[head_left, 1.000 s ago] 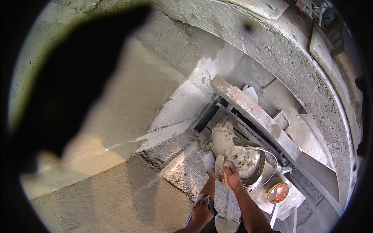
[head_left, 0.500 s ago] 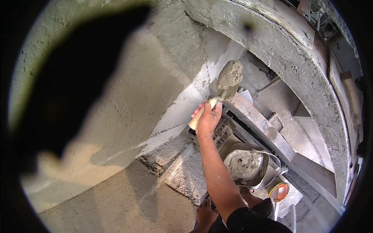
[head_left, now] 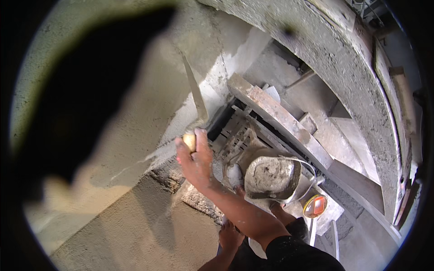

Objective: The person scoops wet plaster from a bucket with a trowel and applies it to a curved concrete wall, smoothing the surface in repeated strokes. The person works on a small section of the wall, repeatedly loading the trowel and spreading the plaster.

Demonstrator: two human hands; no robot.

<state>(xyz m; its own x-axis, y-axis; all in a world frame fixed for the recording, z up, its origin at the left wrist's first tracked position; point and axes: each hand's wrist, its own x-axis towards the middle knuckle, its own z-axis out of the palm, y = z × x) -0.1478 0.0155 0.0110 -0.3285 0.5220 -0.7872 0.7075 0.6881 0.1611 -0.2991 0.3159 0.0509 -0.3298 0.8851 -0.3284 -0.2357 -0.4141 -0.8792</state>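
plastered wall (head_left: pixel 135 117) close left, mortar bucket (head_left: pixel 273 178) right, gap between

Right hand (head_left: pixel 195 156) sits at centre frame, raised, fingers closed in a grip, its bare forearm running down to the lower right of centre. Left hand (head_left: pixel 229 237) hangs low at the bottom edge, its grip not discernible.

Construction site, plastering stage. Evidenced by freshly rendered cement wall (head_left: pixel 149 108), rough concrete beam (head_left: pixel 325 58) overhead, metal pan of wet mortar (head_left: pixel 271 177) on scaffold planks (head_left: pixel 280 119), and trowel (head_left: pixel 195 97) laid against the render.
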